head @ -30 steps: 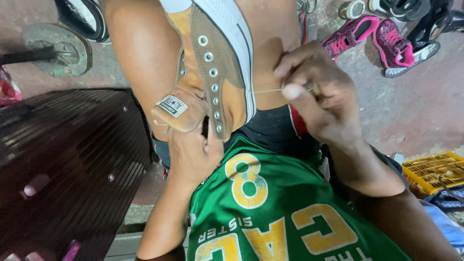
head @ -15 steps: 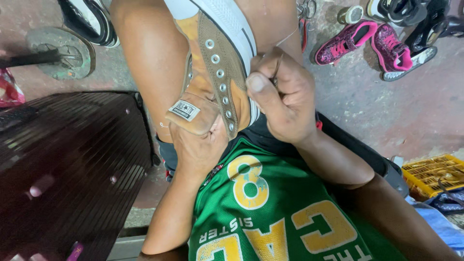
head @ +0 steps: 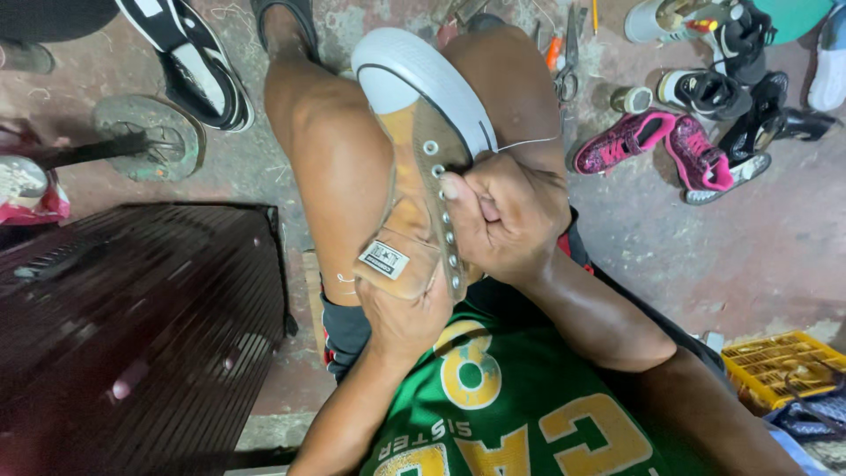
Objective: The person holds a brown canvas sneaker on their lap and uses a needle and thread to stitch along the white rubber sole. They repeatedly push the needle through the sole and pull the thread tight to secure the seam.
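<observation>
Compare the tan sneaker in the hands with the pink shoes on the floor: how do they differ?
The tan sneaker is gripped between the knees, toe up, by the left hand and right hand; the pink shoes lie loose on the floor. The sneaker is tan with a white toe cap; the shoes are bright pink. All are lace-up.

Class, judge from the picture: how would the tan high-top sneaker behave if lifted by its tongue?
The tan high-top sneaker would probably flop: its upper looks like soft fabric. The thick white rubber toe cap likely makes that end sag. The left hand bracing its heel suggests it shifts easily.

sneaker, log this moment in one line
left hand: cups sneaker heel | right hand: pinches thread at eyelet side | sneaker: between knees, toe up | floor: pink shoes
</observation>
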